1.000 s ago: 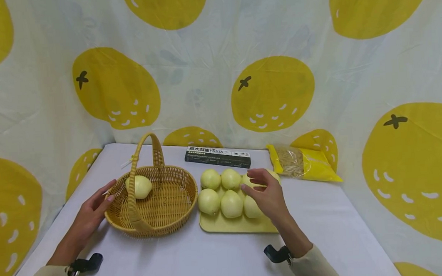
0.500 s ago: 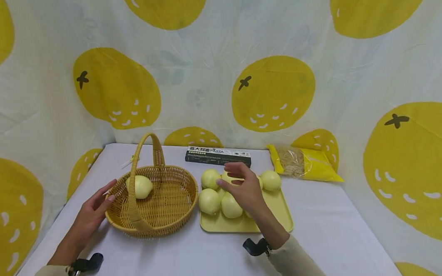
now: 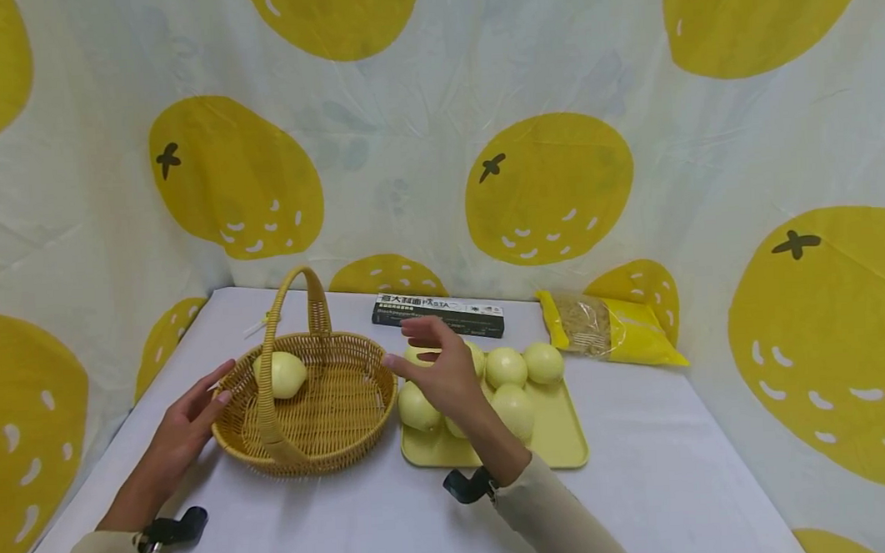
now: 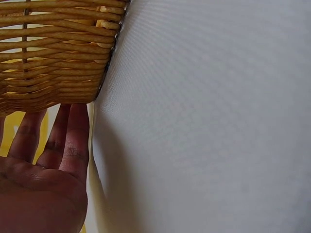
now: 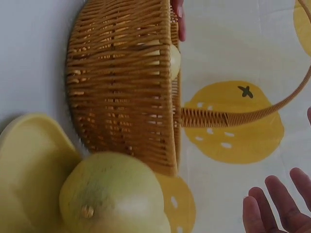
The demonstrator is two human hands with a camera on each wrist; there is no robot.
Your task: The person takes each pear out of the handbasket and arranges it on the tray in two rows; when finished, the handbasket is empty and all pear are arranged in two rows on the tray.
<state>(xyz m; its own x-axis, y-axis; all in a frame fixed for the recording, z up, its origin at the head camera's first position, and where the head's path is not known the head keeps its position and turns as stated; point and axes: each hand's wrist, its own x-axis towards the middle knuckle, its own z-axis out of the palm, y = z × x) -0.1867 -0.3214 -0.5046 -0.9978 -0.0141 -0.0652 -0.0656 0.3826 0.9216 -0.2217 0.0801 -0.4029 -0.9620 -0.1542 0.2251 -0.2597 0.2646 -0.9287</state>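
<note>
An oval wicker basket point(image 3: 338, 432) with a tall arched handle stands left of centre, one pale yellow-green round fruit point(image 3: 286, 375) inside. My left hand point(image 3: 183, 428) rests against the basket's left side; in the left wrist view its fingers point(image 4: 73, 145) lie fairly straight along the weave. Between the basket and the fruit tray, my right hand point(image 3: 448, 376) hovers with fingers spread and nothing held. It hides part of the yellow tray point(image 3: 564, 437), which carries several similar fruits point(image 3: 513, 411). Close up in the right wrist view, one fruit point(image 5: 114, 194) lies beside the basket wall.
A dark pasta box point(image 3: 475, 318) lies behind the tray. Farther right is a yellow bag of pasta point(image 3: 610, 326). White cloth point(image 3: 351, 532) covers the table, and a curtain with printed yellow fruits point(image 3: 550, 187) hangs around the back and sides.
My right hand has moved left across the tray towards the basket, uncovering the fruits on the tray's right. The left hand, basket and fruits stay put.
</note>
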